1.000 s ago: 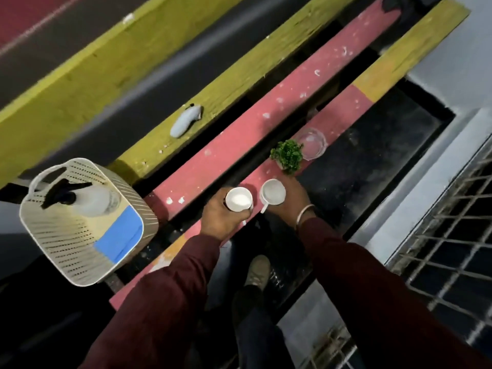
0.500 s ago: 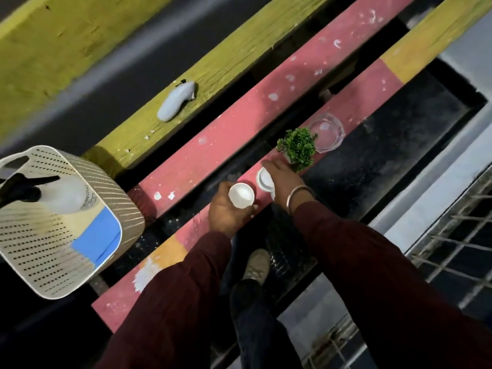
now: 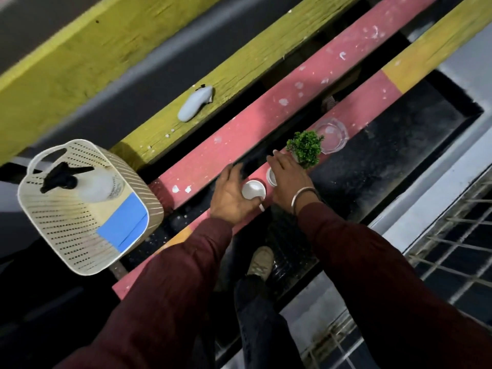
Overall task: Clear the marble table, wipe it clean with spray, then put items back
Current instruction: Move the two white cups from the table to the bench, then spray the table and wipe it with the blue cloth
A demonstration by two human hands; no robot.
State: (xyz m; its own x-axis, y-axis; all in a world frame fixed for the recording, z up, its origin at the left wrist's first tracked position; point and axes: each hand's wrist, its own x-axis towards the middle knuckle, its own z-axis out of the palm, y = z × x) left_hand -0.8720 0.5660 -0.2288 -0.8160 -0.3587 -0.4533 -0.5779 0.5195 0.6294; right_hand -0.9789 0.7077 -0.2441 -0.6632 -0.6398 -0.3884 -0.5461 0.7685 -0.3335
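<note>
Two white cups stand on the pink plank [image 3: 239,134] beside the black marble table [image 3: 399,161]. My left hand [image 3: 230,194] lies open with its fingers spread just left of the nearer cup [image 3: 253,189], thumb close to its handle. Stretched flat, my right hand [image 3: 288,177] partly covers the second cup [image 3: 271,177], its fingertips reaching toward a small green plant [image 3: 306,147]. A clear glass dish [image 3: 332,134] sits just beyond the plant. The spray bottle [image 3: 82,182] and a blue cloth [image 3: 123,226] lie in a cream basket [image 3: 66,243] at the left.
A pale oblong object [image 3: 194,106] rests on the yellow plank [image 3: 239,67]. Dark gaps separate the planks. My shoe [image 3: 259,262] shows below the table edge. A metal grille [image 3: 452,249] runs along the lower right.
My left hand has let go of its cup and spread open beside it. My right hand has flattened out over the second cup and reached closer to the plant.
</note>
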